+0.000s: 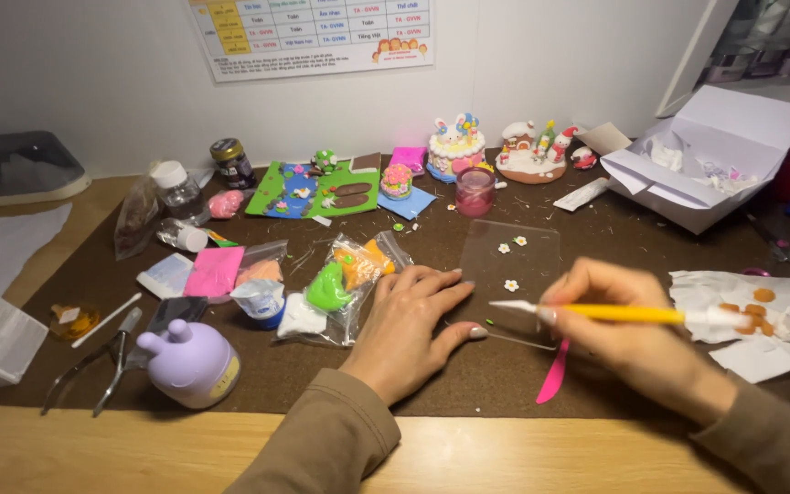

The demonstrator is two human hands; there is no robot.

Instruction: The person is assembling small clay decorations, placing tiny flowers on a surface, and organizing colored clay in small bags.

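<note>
So the left hand (413,322) lay flat, fingers spread, pinning a clear sheet (511,274) onto the brown mat (468,375); right hand (628,320) pinched a yellow tool (596,313), white wall (93,82) beyond the fingertips.

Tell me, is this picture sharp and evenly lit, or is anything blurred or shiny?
Head view: light soft and even, shadows faint; the clear plastic sheet shows mild sheen; the right hand and its yellow tool look slightly soft; the left hand is sharper; edges bow a little.
</note>
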